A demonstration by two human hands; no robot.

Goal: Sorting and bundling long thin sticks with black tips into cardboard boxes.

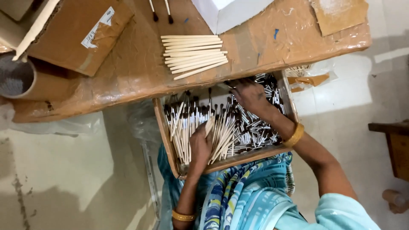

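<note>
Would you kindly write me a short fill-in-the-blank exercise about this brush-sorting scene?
1. Both hands reach into the ____ of brushes.
2. The neat row of handles lies on the ____.
3. Each wrist wears a gold ____.
4. The left hand rests on the ____-coloured handles.

Answers: tray; table; bangle; cream

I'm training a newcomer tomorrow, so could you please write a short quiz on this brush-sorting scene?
1. True or false: both hands are inside the tray of brushes.
2. Which hand rests on the neatly lined-up brushes: A) left hand, B) right hand?
3. Fill in: the bare wooden handles lie in a row on the ____.

Key
1. True.
2. A; the right hand is in the jumbled brushes.
3. Table, above the tray.
</note>
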